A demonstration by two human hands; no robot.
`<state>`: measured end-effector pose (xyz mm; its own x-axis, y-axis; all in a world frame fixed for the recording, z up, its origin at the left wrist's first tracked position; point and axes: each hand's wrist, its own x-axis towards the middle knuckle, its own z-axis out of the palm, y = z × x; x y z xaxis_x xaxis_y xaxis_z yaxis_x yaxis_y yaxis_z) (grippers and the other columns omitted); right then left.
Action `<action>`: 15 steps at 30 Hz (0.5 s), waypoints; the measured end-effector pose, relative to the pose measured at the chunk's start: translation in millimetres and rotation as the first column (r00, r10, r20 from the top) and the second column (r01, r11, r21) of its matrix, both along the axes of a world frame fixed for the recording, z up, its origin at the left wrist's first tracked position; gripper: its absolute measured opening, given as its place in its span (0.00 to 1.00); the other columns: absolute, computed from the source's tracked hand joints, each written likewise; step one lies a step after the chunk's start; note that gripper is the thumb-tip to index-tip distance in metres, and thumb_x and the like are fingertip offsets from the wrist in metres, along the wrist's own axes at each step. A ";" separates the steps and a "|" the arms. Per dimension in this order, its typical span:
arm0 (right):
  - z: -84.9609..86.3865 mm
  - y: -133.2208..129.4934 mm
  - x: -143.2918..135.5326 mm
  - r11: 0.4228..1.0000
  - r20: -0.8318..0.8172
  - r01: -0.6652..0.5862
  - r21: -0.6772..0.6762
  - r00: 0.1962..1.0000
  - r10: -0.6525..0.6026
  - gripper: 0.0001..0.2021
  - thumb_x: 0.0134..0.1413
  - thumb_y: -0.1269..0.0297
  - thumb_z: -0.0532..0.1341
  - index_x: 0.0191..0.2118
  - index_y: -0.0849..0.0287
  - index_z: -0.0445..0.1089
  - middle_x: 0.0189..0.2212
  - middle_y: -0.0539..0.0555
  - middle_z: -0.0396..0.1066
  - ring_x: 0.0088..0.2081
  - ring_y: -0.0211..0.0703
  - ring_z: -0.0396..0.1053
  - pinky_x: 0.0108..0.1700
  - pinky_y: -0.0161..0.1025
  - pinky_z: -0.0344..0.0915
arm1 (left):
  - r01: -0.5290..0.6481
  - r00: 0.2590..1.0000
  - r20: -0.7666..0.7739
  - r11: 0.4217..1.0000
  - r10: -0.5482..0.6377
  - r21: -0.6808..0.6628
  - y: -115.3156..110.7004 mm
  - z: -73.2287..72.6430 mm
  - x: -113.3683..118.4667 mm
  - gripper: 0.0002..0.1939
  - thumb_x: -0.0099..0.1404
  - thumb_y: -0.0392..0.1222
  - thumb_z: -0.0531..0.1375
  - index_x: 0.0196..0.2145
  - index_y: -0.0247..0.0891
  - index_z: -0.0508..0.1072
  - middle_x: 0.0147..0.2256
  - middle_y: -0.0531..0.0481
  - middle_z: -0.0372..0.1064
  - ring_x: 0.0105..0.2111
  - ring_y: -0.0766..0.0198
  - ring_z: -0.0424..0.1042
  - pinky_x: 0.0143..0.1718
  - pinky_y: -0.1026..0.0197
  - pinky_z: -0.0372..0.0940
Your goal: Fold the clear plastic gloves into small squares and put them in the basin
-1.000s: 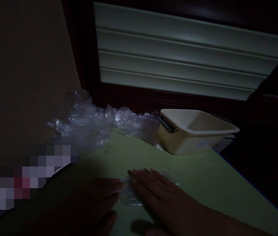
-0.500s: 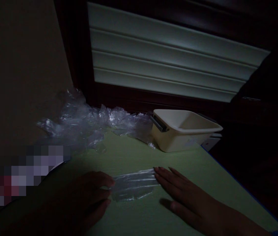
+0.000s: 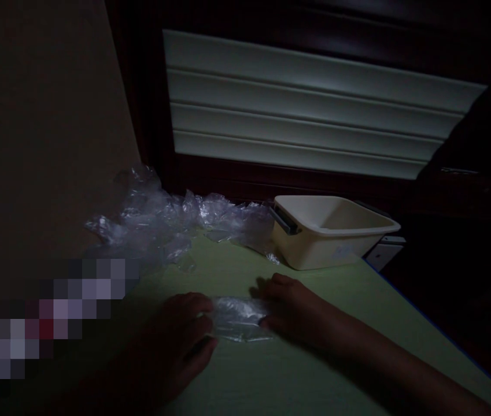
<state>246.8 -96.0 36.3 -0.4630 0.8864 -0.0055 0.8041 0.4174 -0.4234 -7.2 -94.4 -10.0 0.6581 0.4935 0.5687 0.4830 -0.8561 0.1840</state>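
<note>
Dim green worktop (image 3: 323, 300) carries a clear plastic bag (image 3: 239, 318) lying flat, long axis left to right, between both hands. Left hand (image 3: 180, 335) presses its left end with flat fingers; right hand (image 3: 291, 306), fingers curled, touches its right end.

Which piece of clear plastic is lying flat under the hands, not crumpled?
The small clear plastic sheet on the green table, flat between the left hand and right hand. The other clear plastic lies crumpled, heaped beside the cream plastic tub.
</note>
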 end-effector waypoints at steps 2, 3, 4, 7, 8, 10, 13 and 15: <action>-2.7 -4.5 3.3 1.000 -0.092 0.030 0.005 0.995 -0.029 0.07 0.47 0.76 0.64 0.35 0.63 0.71 0.36 0.56 0.68 0.38 0.44 0.68 0.39 0.38 0.65 | -0.032 0.999 0.038 0.999 0.033 -0.028 1.2 -3.0 4.1 0.15 0.62 0.33 0.56 0.46 0.41 0.62 0.48 0.45 0.65 0.49 0.55 0.65 0.49 0.52 0.63; -3.9 -6.6 5.0 0.999 -0.143 0.037 0.022 0.989 -0.033 0.07 0.46 0.78 0.63 0.33 0.62 0.70 0.35 0.54 0.67 0.36 0.42 0.68 0.37 0.36 0.65 | -0.037 0.998 0.050 0.998 0.040 -0.052 2.8 -3.4 6.6 0.21 0.61 0.34 0.58 0.51 0.41 0.60 0.50 0.44 0.63 0.51 0.53 0.63 0.51 0.50 0.62; -5.0 -8.3 6.6 0.999 -0.184 0.039 0.034 0.982 -0.032 0.08 0.45 0.79 0.61 0.32 0.62 0.69 0.34 0.53 0.67 0.34 0.41 0.67 0.36 0.35 0.64 | -0.040 0.997 0.059 0.996 0.045 -0.085 5.1 -3.1 9.3 0.27 0.59 0.35 0.60 0.54 0.41 0.57 0.52 0.43 0.62 0.52 0.52 0.63 0.52 0.49 0.62; -7.5 -10.1 9.8 0.999 -0.244 0.048 -0.004 0.969 -0.047 0.08 0.46 0.80 0.59 0.31 0.60 0.67 0.30 0.50 0.69 0.31 0.38 0.67 0.32 0.33 0.61 | -0.032 0.998 0.051 0.975 0.044 -0.220 14.3 0.1 18.6 0.35 0.55 0.37 0.62 0.58 0.41 0.53 0.55 0.41 0.60 0.55 0.50 0.62 0.54 0.48 0.61; -7.6 -10.0 10.4 0.999 -0.253 0.042 -0.027 0.966 -0.047 0.07 0.46 0.79 0.59 0.31 0.60 0.67 0.28 0.49 0.69 0.30 0.38 0.66 0.31 0.33 0.61 | -0.023 0.998 0.048 0.966 0.037 -0.259 17.5 0.8 21.5 0.35 0.55 0.37 0.62 0.58 0.40 0.53 0.56 0.40 0.60 0.55 0.51 0.62 0.54 0.48 0.61; -6.7 -9.4 11.3 0.999 -0.285 0.007 -0.049 0.958 -0.021 0.07 0.48 0.79 0.59 0.31 0.60 0.67 0.28 0.49 0.70 0.29 0.37 0.66 0.30 0.32 0.60 | -0.006 0.997 0.069 0.950 0.029 -0.311 23.2 -0.2 25.7 0.33 0.56 0.36 0.61 0.58 0.40 0.55 0.55 0.40 0.60 0.54 0.51 0.63 0.54 0.48 0.61; -3.2 -8.9 12.7 0.996 -0.339 -0.065 -0.068 0.940 0.038 0.06 0.50 0.78 0.59 0.31 0.61 0.68 0.28 0.49 0.71 0.30 0.37 0.68 0.32 0.32 0.62 | 0.008 0.987 0.155 0.950 0.043 -0.313 28.0 -6.8 26.1 0.34 0.54 0.35 0.61 0.58 0.42 0.55 0.56 0.42 0.60 0.55 0.51 0.62 0.54 0.48 0.61; -1.0 -9.2 13.5 0.990 -0.345 -0.107 -0.094 0.936 0.069 0.05 0.51 0.78 0.60 0.32 0.62 0.70 0.29 0.50 0.72 0.31 0.38 0.69 0.33 0.32 0.63 | 0.018 0.983 0.179 0.949 0.041 -0.315 28.2 -10.6 23.7 0.36 0.53 0.34 0.61 0.58 0.44 0.55 0.56 0.44 0.59 0.55 0.52 0.62 0.54 0.49 0.61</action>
